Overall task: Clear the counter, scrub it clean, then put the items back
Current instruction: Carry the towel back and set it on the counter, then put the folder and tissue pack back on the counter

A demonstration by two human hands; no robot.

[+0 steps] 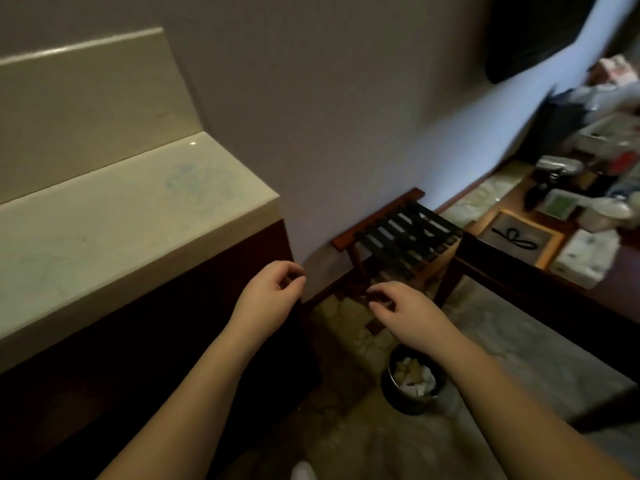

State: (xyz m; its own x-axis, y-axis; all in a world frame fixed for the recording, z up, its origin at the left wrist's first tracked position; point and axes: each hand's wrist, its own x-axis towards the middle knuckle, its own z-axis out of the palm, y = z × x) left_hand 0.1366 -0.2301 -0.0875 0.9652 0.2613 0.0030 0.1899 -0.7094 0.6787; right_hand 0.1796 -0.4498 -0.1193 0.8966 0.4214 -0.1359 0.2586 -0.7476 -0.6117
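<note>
Left hand [272, 294] and right hand [403, 308] hang loosely curled, fingers half bent, holding nothing, beside bare bench [114, 223], above bin [414, 382].

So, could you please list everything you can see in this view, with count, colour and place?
counter: one, cream top with faint bluish smears, dark base, left, nothing on it
luggage rack: one, reddish wood with black straps, against the wall, centre
waste bin: one, dark, crumpled paper inside, on the floor below the right hand
side table: one, dark wood, right, crowded with blurred items
framed tray: one, light wood rim, on the side table
left hand: bare, fingers curled, holding nothing visible
right hand: bare, fingers curled, holding nothing visible
</note>
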